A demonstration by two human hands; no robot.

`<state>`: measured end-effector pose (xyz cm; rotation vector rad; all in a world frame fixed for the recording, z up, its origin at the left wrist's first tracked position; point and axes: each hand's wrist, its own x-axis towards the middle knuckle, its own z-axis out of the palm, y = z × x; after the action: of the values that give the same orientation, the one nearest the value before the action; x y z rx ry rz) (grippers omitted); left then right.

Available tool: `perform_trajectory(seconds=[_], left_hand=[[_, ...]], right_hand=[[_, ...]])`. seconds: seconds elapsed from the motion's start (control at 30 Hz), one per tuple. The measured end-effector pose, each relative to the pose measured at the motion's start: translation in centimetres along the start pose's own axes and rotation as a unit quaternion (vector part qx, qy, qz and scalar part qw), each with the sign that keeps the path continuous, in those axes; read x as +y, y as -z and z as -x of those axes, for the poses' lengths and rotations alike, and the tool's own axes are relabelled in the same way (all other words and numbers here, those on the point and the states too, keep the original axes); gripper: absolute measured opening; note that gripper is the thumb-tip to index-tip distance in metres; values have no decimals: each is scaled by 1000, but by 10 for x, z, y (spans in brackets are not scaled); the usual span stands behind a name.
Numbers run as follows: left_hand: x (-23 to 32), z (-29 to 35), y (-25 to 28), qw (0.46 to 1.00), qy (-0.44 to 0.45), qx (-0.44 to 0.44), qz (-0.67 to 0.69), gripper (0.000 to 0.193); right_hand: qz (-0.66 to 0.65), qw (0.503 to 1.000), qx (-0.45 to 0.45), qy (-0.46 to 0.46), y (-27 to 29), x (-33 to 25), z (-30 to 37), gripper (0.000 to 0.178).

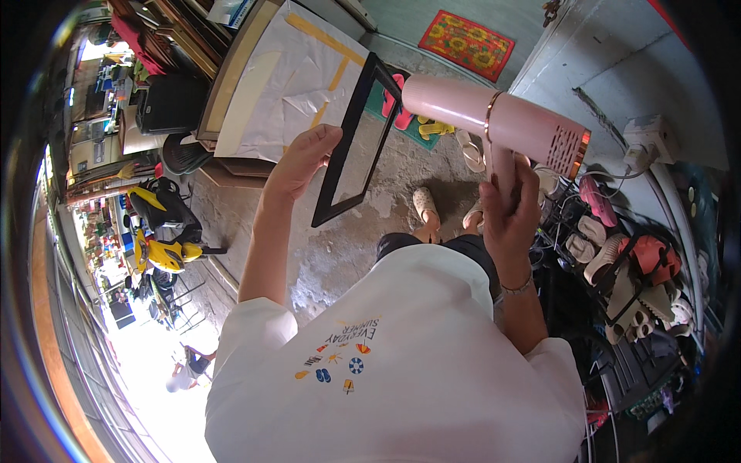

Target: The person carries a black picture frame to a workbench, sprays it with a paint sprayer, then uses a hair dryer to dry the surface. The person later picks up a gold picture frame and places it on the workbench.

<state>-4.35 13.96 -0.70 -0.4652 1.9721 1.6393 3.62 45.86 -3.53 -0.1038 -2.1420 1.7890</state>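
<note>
Black-framed panel (356, 143) and pink hairdryer (494, 119) above rough concrete floor (347, 247).

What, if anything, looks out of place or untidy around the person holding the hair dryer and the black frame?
Footwear is untidy: slippers lie loose on the concrete floor, and more are heaped on the rack at right. Otherwise, the left hand holds the black-framed panel tilted, and the right hand aims the pink hair dryer at it.

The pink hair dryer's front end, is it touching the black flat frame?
Cannot tell. In the head view, the pink hair dryer nozzle overlaps the black flat frame's top corner, hiding any contact or gap.
</note>
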Motion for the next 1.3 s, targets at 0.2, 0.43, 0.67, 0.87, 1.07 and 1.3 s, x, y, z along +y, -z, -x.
perform_trajectory(seconds=[0.2,0.43,0.67,0.87,1.07,1.3], left_hand=[[-5,0,2,999,-8,-13,40,26],[-20,-5,6,1000,-2,3,29,26],[2,7,-1,997,-11,-3,-71,31],[3,14,3,993,-27,-5,-113,31],[7,28,-2,995,-42,-42,-86,25],[11,39,-1,996,-44,-58,-61,25]], right_hand=[[79,949,-298,70,30,-5,30,43],[82,947,-309,39,24,-6,39,42],[42,989,-142,18,22,-10,23,37],[54,956,-276,83,28,-23,19,39],[-24,993,-105,-56,26,-13,-34,46],[-58,977,-177,-105,47,15,-83,37]])
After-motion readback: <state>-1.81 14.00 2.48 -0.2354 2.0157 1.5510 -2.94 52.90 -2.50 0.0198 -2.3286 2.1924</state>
